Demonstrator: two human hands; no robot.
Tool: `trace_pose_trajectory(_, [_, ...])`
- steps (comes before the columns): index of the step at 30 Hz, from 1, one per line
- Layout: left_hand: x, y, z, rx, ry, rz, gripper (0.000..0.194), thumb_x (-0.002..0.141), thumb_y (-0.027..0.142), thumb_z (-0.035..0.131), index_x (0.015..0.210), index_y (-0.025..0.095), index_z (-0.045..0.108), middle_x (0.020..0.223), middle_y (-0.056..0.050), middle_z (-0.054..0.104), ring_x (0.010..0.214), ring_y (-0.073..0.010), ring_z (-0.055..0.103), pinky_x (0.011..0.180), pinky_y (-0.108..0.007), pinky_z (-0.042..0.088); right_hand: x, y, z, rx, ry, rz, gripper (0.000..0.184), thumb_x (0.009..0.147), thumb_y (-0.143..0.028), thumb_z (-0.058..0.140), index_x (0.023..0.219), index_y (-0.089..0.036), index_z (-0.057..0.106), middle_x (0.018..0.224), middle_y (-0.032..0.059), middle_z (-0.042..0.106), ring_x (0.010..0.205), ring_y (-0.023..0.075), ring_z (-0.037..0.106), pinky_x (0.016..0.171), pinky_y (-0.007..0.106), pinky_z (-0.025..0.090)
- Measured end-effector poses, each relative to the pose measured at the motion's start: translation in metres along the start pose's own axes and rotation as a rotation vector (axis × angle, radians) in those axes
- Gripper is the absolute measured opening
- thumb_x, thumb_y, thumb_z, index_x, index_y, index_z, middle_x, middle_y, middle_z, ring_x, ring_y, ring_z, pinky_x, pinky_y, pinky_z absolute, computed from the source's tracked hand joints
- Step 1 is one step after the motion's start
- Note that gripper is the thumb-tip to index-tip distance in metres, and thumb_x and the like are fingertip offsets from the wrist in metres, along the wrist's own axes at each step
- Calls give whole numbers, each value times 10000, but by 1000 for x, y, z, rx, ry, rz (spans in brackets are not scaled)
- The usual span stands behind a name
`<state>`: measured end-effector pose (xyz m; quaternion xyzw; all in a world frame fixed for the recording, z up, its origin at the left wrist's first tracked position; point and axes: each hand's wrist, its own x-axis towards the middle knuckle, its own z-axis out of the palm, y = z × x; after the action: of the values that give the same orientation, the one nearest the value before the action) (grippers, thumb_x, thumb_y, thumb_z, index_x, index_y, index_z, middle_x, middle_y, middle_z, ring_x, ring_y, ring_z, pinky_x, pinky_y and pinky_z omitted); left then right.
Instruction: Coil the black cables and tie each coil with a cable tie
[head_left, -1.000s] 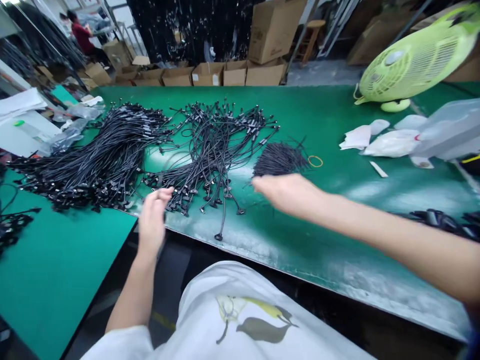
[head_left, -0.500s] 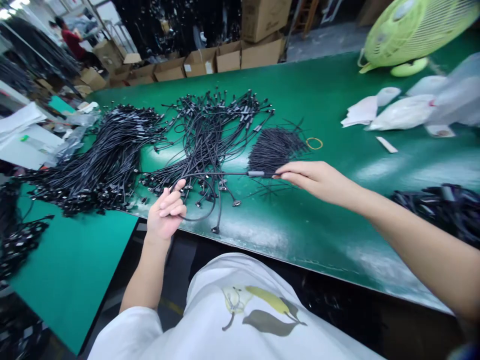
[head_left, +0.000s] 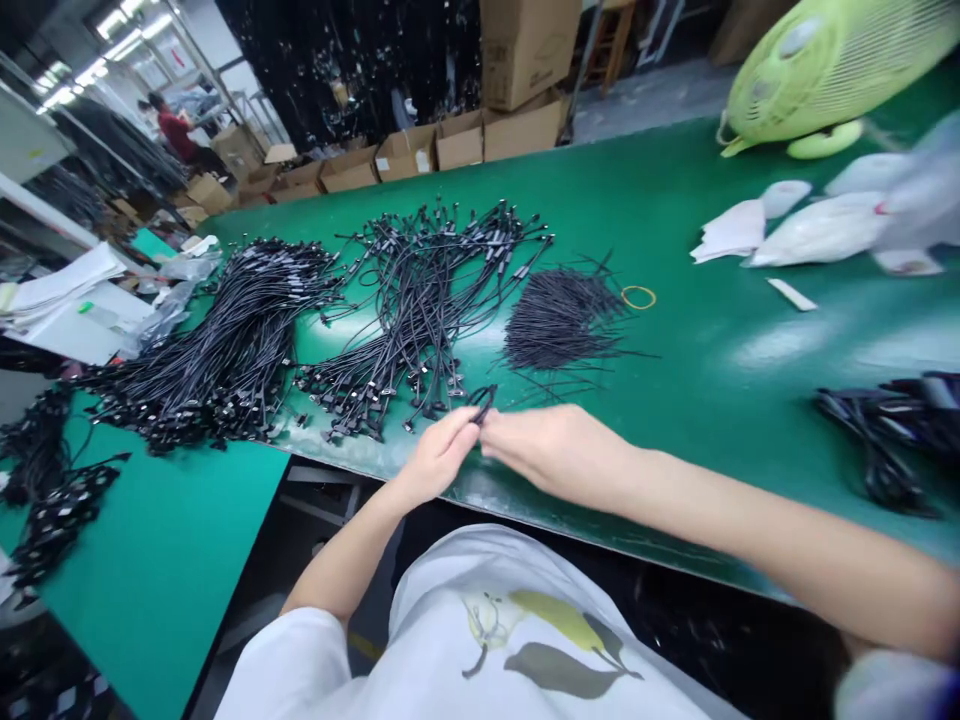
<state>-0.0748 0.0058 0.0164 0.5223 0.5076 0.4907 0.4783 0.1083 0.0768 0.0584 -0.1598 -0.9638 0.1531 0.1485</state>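
Observation:
My left hand [head_left: 439, 455] and my right hand [head_left: 551, 448] meet low over the table's front part. A small coiled loop of black cable [head_left: 485, 400] sticks up between them, pinched in the left fingers. My right fingers are closed at the same cable; their tips are partly hidden. Just beyond lies a heap of short thin black ties [head_left: 559, 318]. To its left spreads a loose pile of black cables with connector ends [head_left: 420, 310], and further left a larger cable pile [head_left: 232, 330].
A yellow rubber band [head_left: 638, 297] lies right of the ties. Bundled black cables [head_left: 892, 430], white plastic bags [head_left: 817, 235] and a green fan [head_left: 825, 75] are at the right. Cardboard boxes [head_left: 409, 153] line the far edge. A person [head_left: 178, 132] sits in the far background.
My right hand held the cable stretched beside the ties; now both hands have come together nearer me. The cable has gone from an extended length to a small coil.

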Motion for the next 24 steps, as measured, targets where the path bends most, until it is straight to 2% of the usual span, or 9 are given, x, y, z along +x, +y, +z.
trace_pose_trajectory(2, [-4, -2, 5, -30, -106, -37, 350, 905, 479, 517, 966, 154, 631, 816, -56, 656, 773, -160, 596, 755, -299, 474, 11, 5, -5, 197, 141, 126, 193, 930, -297, 474, 824, -195, 599, 713, 14, 624, 633, 129, 558, 570, 247, 342])
trace_pose_trajectory(3, [-4, -1, 6, -102, -102, -41, 352, 910, 486, 506, 941, 153, 615, 706, -26, 612, 655, -135, 557, 668, -279, 461, 15, 11, -5, 321, 236, 194, 171, 912, -345, 513, 884, -200, 600, 755, 10, 625, 671, 131, 563, 603, 245, 373])
trace_pose_trajectory(6, [0, 1, 4, -362, 75, -25, 327, 877, 488, 564, 876, 161, 566, 579, 38, 473, 502, -86, 422, 526, -233, 369, 20, 24, 10, 718, 471, 340, 384, 786, -517, 652, 994, -203, 574, 888, 24, 613, 796, 153, 567, 692, 269, 439])
trace_pose_trajectory(9, [6, 1, 9, -507, 145, -99, 355, 828, 505, 624, 868, 158, 560, 645, 17, 511, 569, -102, 487, 564, -238, 394, 21, 21, 37, 1122, 460, 461, 419, 815, -604, 577, 812, -186, 545, 658, -25, 510, 603, 108, 481, 574, 242, 402])
trace_pose_trajectory(12, [4, -7, 25, -575, 47, -198, 418, 842, 574, 567, 828, 156, 557, 675, -3, 533, 681, -141, 563, 727, -305, 459, 22, 10, 50, 1454, 561, 611, 458, 830, -600, 569, 668, -187, 455, 518, -91, 282, 432, 48, 224, 429, 203, 230])
trace_pose_trajectory(14, [0, -13, 35, -597, 33, -218, 451, 866, 607, 500, 766, 168, 519, 608, 32, 452, 626, -121, 524, 790, -339, 456, 22, 4, 47, 1638, 575, 654, 479, 778, -590, 645, 641, -189, 422, 523, -102, 231, 430, 39, 165, 405, 195, 205])
trace_pose_trajectory(17, [-5, -23, 40, -518, 96, -187, 464, 859, 631, 491, 733, 185, 474, 539, 78, 316, 508, -89, 386, 719, -322, 434, 20, 1, 40, 1835, 485, 648, 479, 729, -567, 708, 640, -195, 420, 554, -80, 318, 459, 52, 305, 444, 199, 358])
trace_pose_trajectory(20, [-8, -27, 36, -403, 47, -129, 449, 846, 618, 528, 794, 172, 525, 547, 67, 339, 515, -98, 379, 608, -286, 369, 15, -1, 42, 1834, 561, 679, 407, 702, -545, 741, 744, -196, 534, 714, -13, 547, 662, 109, 555, 666, 257, 529])
trace_pose_trajectory(24, [-15, -21, 35, -477, -62, -87, 436, 885, 582, 491, 734, 175, 530, 527, 71, 318, 495, -93, 389, 729, -333, 410, 12, -2, 51, 1735, 654, 740, 426, 723, -585, 703, 901, -202, 644, 833, 22, 636, 759, 134, 615, 774, 281, 550])
